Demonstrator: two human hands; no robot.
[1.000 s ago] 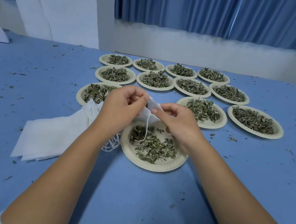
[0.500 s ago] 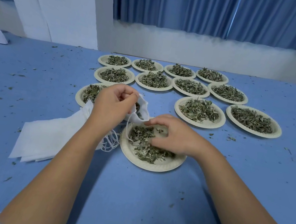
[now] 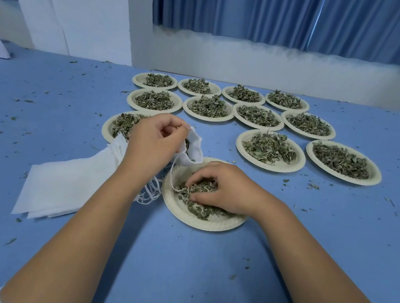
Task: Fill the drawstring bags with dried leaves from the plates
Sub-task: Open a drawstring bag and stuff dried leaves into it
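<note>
My left hand (image 3: 153, 141) pinches the rim of a small white drawstring bag (image 3: 194, 147) and holds its mouth open just beyond the nearest paper plate (image 3: 208, 224); the bag's cord trails down onto that plate. My right hand (image 3: 224, 189) lies in that plate, its fingers curled round a clump of dried leaves (image 3: 198, 190). A stack of flat white bags (image 3: 65, 182) with looped strings lies left of the plate, partly under my left forearm.
Several more paper plates heaped with dried leaves (image 3: 270, 149) stand in rows beyond my hands on the blue table (image 3: 175, 265). One plate (image 3: 119, 125) sits partly behind my left hand. Leaf crumbs are scattered over the table. A white wall and blue curtain close the far edge.
My right hand has left the bag's mouth, dropped into the near plate and closed its fingers on leaves. My left hand keeps the bag open, now slightly farther left.
</note>
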